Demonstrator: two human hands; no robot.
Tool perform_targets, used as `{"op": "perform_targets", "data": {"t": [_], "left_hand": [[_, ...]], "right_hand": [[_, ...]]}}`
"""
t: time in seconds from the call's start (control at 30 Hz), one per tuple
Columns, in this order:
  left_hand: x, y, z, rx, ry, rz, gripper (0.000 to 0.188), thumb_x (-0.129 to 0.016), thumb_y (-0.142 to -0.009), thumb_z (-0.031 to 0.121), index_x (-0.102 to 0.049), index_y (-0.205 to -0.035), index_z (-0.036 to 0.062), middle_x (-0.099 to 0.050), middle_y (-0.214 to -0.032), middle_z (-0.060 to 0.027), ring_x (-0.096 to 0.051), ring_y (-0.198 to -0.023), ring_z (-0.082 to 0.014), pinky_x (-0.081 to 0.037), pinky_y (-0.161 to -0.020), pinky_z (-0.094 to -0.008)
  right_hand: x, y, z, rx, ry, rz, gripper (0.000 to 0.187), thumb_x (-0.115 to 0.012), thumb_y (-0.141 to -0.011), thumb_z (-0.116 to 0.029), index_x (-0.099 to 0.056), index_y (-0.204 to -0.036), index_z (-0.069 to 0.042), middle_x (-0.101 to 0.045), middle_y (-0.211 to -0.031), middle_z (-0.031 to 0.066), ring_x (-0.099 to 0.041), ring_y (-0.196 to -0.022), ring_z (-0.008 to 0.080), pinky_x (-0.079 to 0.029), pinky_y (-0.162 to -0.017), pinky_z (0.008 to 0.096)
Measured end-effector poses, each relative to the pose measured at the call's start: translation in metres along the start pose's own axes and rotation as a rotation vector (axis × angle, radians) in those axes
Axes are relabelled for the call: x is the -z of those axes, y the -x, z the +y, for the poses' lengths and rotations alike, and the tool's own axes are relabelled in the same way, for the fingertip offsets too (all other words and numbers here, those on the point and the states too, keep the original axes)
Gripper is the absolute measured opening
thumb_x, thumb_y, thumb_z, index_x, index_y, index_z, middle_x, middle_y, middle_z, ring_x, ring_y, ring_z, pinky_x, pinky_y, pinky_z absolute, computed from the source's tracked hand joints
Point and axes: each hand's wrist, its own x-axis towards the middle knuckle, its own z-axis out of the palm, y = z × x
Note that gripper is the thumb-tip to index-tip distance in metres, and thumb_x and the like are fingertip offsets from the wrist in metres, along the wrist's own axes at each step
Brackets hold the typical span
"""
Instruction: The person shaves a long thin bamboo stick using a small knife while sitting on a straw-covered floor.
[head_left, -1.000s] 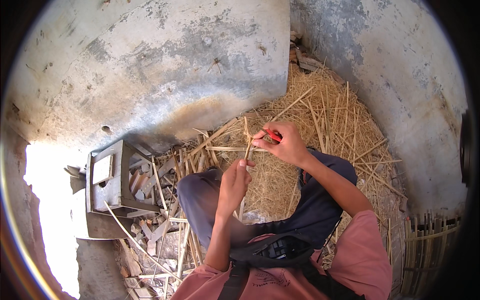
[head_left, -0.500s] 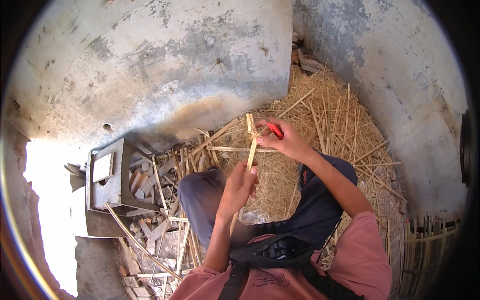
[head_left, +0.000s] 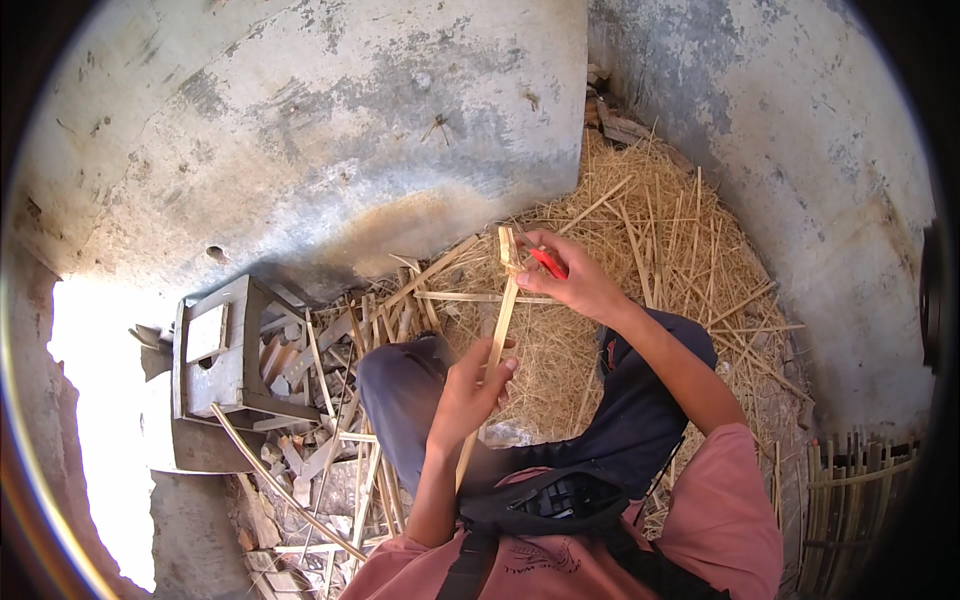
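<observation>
Lengthwise, strip (head_left: 507, 312) runs near to far, tilting right; left hand (head_left: 470, 395) grips its lower part, right hand (head_left: 568, 275), clutching red tool (head_left: 548, 263), nearer far end.

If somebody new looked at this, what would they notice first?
Probably the red-handled tool in the right hand, near the top of a pale strip that the left hand holds lower down. Next, straw-coloured shavings heaped ahead and to the right. Then the grey box on the left.
</observation>
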Motion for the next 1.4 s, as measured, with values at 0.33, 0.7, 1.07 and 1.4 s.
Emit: {"op": "perform_targets", "data": {"t": [0.33,0.7,1.07,1.4], "left_hand": [[0.007,0.024,0.005,-0.149,-0.291,0.203,0.033,-0.070,-0.106,0.017,-0.066,-0.135,0.0016,-0.075,-0.094,-0.0163,-0.071,-0.075,-0.0266,-0.055,-0.070,-0.0381],[0.123,0.083,-0.028,-0.101,-0.778,0.745,0.017,-0.057,-0.105,0.005,-0.070,-0.116,0.0057,-0.073,-0.098,-0.0155,-0.071,-0.095,-0.0334,-0.052,-0.093,-0.0497],[0.359,0.146,-0.212,-0.118,-0.392,1.560,0.061,-0.062,-0.111,0.047,-0.073,-0.129,-0.0105,-0.073,-0.088,-0.0117,-0.059,-0.076,-0.0172,-0.050,-0.072,-0.0398],[0.359,0.180,-0.270,-0.212,0.253,1.606,0.064,-0.055,-0.111,0.062,-0.030,-0.070,0.0203,-0.025,-0.061,0.0059,-0.025,-0.052,-0.0083,-0.023,-0.049,-0.0290]], "right_hand": [[0.009,-0.002,-0.001,-0.091,0.006,-0.184,0.042,-0.074,-0.105,-0.031,-0.073,-0.138,-0.006,-0.070,-0.096,-0.0026,-0.054,-0.074,0.0061,-0.044,-0.068,0.0258],[0.010,0.006,-0.007,-0.020,-0.156,-0.432,0.062,-0.070,-0.106,-0.017,-0.047,-0.162,-0.008,-0.079,-0.120,0.0104,-0.074,-0.118,0.0183,-0.054,-0.103,0.0357],[0.014,0.006,-0.005,0.005,0.094,-0.424,0.054,-0.072,-0.104,-0.012,-0.057,-0.156,-0.005,-0.082,-0.106,0.0116,-0.077,-0.108,0.0181,-0.056,-0.100,0.0355],[0.012,0.003,-0.009,-0.018,0.153,-0.469,0.052,-0.072,-0.105,-0.014,-0.059,-0.154,-0.005,-0.082,-0.105,0.0091,-0.076,-0.106,0.0166,-0.056,-0.098,0.0354]]}}
